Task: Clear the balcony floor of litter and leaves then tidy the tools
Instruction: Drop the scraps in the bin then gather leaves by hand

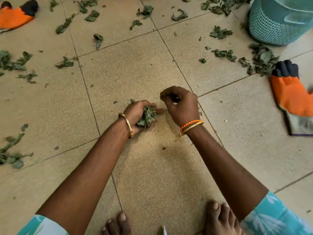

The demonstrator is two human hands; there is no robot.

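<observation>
Some leaves (pixel 147 117) inside left hand (pixel 135 116) fingers (pixel 153 105)

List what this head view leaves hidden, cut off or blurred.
- Teal perforated plastic basket: top and right edges cut it off; contents unseen.
- Orange fabric glove with dark fingertips on the right: right edge crops it, motion blur.
- Second orange glove: left edge crops it.
- Right hand: curled fingers hide whatever it pinches.
- Left hand grips crumpled green leaves; amount hidden.

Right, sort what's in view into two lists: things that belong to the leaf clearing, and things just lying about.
Part of the job:
left hand gripping a clump of leaves
right hand pinching up bits
scattered leaves on the tiled floor
teal basket

Lying about:
orange glove at right
second orange glove at top left
</observation>
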